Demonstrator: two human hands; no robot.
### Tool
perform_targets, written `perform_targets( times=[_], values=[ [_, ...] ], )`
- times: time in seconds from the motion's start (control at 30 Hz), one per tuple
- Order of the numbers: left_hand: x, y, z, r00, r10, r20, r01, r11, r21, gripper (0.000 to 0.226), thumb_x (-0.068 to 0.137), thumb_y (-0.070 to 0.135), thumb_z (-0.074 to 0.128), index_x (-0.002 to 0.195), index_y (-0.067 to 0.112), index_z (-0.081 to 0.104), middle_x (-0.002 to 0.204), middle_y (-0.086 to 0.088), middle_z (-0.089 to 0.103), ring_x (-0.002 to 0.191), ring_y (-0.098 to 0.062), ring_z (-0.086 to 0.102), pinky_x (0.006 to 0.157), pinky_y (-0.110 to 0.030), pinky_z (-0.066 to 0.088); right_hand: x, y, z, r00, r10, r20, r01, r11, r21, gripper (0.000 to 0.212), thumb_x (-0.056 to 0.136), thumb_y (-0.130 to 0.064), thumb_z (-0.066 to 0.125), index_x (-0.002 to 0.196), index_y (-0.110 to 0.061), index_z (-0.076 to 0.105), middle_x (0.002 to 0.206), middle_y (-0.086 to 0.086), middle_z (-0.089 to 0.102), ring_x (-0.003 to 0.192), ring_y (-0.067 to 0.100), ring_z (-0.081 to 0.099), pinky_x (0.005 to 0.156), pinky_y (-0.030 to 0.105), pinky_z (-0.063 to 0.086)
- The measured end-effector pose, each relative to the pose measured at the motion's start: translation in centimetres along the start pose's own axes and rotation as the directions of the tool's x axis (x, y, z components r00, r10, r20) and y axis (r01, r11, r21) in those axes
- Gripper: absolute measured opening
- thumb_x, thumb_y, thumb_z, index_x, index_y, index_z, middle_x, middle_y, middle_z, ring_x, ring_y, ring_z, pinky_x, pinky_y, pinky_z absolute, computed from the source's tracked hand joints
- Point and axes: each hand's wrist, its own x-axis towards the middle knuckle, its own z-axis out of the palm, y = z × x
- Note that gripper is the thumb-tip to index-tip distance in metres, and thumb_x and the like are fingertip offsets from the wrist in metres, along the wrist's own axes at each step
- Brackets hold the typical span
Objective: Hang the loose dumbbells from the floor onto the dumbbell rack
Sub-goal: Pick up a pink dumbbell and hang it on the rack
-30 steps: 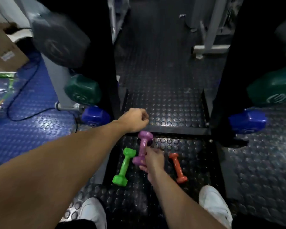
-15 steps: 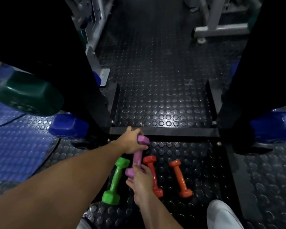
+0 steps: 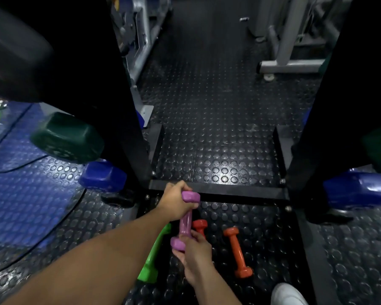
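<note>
A black rubber floor with round bumps [image 3: 218,133] is spreading under the black metal dumbbell rack [image 3: 216,193]. Just in front of its low bar, the left hand [image 3: 176,203] and right hand [image 3: 196,254] are both gripping the purple plastic-coated dumbbell [image 3: 186,223]. The arms are hiding much of a green dumbbell [image 3: 153,258] and a red one [image 3: 200,225].

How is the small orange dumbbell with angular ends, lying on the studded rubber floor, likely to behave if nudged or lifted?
The small orange dumbbell with angular ends probably won't roll far: its heads look faceted, not round. It likely stays rigid, being one solid moulded piece. Its glossy coating may feel slightly slick, though the narrow handle should suit a one-handed grip on the studded rubber floor.
</note>
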Motion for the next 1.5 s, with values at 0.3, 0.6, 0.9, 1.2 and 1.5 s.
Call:
perform_targets(
  times=[0.3, 0.6, 0.9, 1.2, 1.5],
  values=[
    [-3.5, 5.2, -6.0, 0.967, 0.157, -0.202, -0.176, 0.981, -0.081, 0.04, 0.068, 0.046, 0.087, 0.089, 0.036, 0.054, 0.099, 0.005, 0.059, 0.09, -0.008, 0.057, 0.072, -0.02, 0.04, -4.7, -5.4, 0.9, 0.977, -0.198, 0.076, 0.202, 0.978, -0.051, 0.026, 0.091, 0.011, 0.062, 0.113, -0.004, 0.061, 0.088, 0.016, 0.069, 0.069, 0.025, 0.066, 0.054, 0.036, 0.061],
    [-9.2, 14.0, -12.9, 0.829, 0.43, -0.358, -0.439, 0.897, 0.059, 0.036, 0.079, 0.048, 0.078, 0.101, 0.034, 0.054, 0.104, 0.016, 0.051, 0.095, -0.003, 0.054, 0.089, -0.023, 0.046, -13.2, -12.4, 3.1, 0.922, -0.366, 0.13, 0.37, 0.929, -0.014, 0.03, 0.091, 0.016, 0.056, 0.114, -0.003, 0.06, 0.11, 0.026, 0.064, 0.089, 0.039, 0.068, 0.061, 0.046, 0.063],
    [-15.1, 26.4, -23.1, 0.561, 0.632, -0.535, -0.609, 0.753, 0.251, 0.039, 0.08, 0.042, 0.077, 0.11, 0.03, 0.055, 0.112, 0.002, 0.055, 0.103, -0.024, 0.055, 0.09, -0.041, 0.05, -25.6, -22.9, 6.3, 0.789, -0.561, 0.251, 0.558, 0.825, 0.093, 0.026, 0.096, 0.011, 0.05, 0.115, -0.002, 0.062, 0.104, 0.023, 0.072, 0.088, 0.037, 0.071, 0.072, 0.05, 0.062],
    [-24.2, 34.4, -32.5, 0.358, 0.695, -0.624, -0.653, 0.664, 0.365, 0.043, 0.079, 0.042, 0.077, 0.116, 0.027, 0.059, 0.114, -0.001, 0.056, 0.106, -0.025, 0.056, 0.094, -0.036, 0.048, -38.6, -28.4, 9.2, 0.651, -0.691, 0.315, 0.698, 0.707, 0.109, 0.027, 0.092, 0.011, 0.054, 0.108, -0.008, 0.064, 0.105, 0.028, 0.071, 0.087, 0.04, 0.071, 0.071, 0.052, 0.062],
    [-34.6, 33.8, -44.4, 0.131, 0.674, -0.727, -0.644, 0.616, 0.455, 0.047, 0.077, 0.047, 0.08, 0.117, 0.027, 0.066, 0.107, -0.002, 0.061, 0.097, -0.02, 0.06, 0.089, -0.028, 0.047, -50.9, -27.7, 16.2, 0.463, -0.729, 0.504, 0.792, 0.596, 0.133, 0.029, 0.09, 0.012, 0.061, 0.115, -0.005, 0.059, 0.12, 0.025, 0.063, 0.086, 0.033, 0.07, 0.06, 0.045, 0.064]
  ],
)
